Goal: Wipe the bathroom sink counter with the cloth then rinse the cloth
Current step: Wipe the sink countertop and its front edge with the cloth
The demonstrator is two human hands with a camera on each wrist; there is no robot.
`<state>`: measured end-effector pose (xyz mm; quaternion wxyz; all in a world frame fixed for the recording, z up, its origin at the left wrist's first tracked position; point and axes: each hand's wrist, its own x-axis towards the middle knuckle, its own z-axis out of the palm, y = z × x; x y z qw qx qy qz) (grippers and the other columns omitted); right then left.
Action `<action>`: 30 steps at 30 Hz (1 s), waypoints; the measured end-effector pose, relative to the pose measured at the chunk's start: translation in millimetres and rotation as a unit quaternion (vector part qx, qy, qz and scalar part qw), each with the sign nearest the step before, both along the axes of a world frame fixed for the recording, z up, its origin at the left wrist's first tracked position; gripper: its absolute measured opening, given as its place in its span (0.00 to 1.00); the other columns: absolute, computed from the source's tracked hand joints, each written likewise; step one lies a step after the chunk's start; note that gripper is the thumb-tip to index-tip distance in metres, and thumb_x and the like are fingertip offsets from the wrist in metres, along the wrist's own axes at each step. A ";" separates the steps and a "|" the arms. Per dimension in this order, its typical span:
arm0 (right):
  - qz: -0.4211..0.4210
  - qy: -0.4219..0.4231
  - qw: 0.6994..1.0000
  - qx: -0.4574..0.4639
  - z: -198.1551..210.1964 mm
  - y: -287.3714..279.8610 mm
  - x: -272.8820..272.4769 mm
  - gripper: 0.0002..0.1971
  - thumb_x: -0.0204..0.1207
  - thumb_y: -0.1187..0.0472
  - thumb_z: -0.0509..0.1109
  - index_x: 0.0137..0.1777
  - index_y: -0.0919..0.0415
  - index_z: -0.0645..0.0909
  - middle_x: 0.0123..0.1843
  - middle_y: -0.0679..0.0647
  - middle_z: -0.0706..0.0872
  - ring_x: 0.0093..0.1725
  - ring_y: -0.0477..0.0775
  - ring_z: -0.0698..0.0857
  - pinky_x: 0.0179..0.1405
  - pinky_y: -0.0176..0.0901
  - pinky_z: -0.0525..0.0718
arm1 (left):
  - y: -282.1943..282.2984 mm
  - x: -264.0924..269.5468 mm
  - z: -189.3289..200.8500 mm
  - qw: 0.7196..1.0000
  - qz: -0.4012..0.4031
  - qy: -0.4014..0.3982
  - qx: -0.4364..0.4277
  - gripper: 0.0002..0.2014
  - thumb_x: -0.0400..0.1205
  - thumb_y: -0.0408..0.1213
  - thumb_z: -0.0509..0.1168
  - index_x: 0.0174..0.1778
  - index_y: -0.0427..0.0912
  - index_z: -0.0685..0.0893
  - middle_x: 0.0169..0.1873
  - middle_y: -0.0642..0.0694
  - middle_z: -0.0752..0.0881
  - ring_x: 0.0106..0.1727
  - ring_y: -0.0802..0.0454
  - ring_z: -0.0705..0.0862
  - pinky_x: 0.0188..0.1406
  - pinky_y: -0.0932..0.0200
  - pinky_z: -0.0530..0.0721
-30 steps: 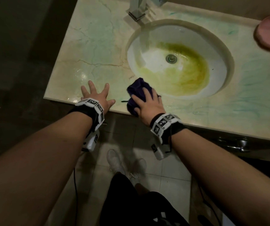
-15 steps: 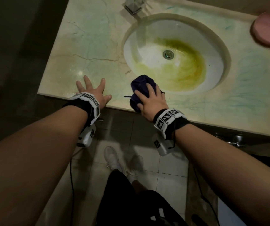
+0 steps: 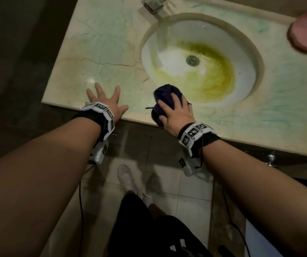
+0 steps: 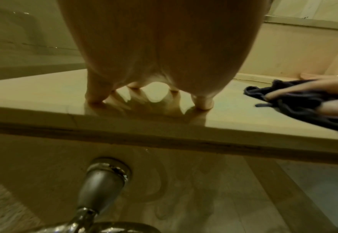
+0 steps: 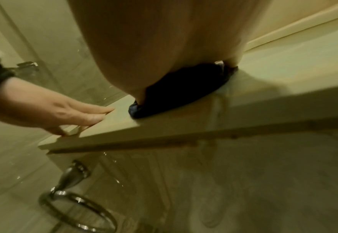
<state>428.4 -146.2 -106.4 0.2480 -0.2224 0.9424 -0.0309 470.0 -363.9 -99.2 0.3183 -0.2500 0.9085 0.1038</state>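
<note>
The left hand (image 3: 106, 101) is laid flat on the front left part of the counter (image 3: 97, 41), fingers straight and spread wide, nothing held. In the left wrist view the fingertips (image 4: 202, 103) are seen pressed on the glossy top, reflected in it. The counter is a polished marble slab, pale cream with green veins and a thin brown crack running toward the basin; a wet sheen is seen near the left hand.

Just right of it, the cloth (image 3: 164, 98) is found at the front edge of the counter, touching the near rim of the sink (image 3: 251, 45). It is dark purple, soft and bunched into a lump, with a loose thread sticking out to the left. The right hand (image 3: 176, 113) is pressed down on top of it, fingers slightly spread and draped over the bunched fabric; whether the fingertips are curled into it cannot be told. In the right wrist view the cloth (image 5: 184, 88) is squashed flat under the palm against the slab.

The sink is an oval white ceramic bowl set under the slab, stained yellow-green around a round metal drain (image 3: 192, 60). A square metal tap base (image 3: 152, 5) is seen at the back edge. A round pink dish (image 3: 306, 34) is placed at the far right. A metal ring handle (image 5: 74, 209) is mounted on the cabinet front below.
</note>
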 end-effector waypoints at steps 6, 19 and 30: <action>-0.021 0.003 1.000 -0.019 -1.5 -38.3 13.6 0.29 0.82 0.41 0.52 0.82 0.40 0.51 0.86 0.57 0.42 0.82 0.71 0.39 0.80 0.69 0.41 | 3.4 -0.8 -1.4 1.000 0.003 -0.008 -0.011 0.36 0.83 0.63 0.51 0.81 0.63 0.37 0.80 0.36 0.29 0.80 0.26 0.33 0.75 0.26 0.49; -0.049 0.007 0.999 -0.010 -3.9 -54.9 11.3 0.32 0.80 0.37 0.53 0.82 0.39 0.50 0.86 0.57 0.42 0.82 0.71 0.39 0.78 0.71 0.40 | 3.4 -1.8 -1.8 1.000 0.000 -0.010 -0.016 0.36 0.83 0.63 0.51 0.81 0.63 0.37 0.80 0.36 0.29 0.79 0.25 0.33 0.76 0.26 0.49; -0.136 0.003 0.991 0.002 -5.7 -43.6 3.3 0.30 0.81 0.38 0.53 0.82 0.37 0.50 0.86 0.56 0.43 0.83 0.70 0.40 0.79 0.69 0.41 | 0.7 -2.0 -1.6 1.000 -0.010 -0.011 0.003 0.36 0.83 0.63 0.51 0.81 0.63 0.37 0.80 0.35 0.29 0.79 0.25 0.33 0.74 0.25 0.50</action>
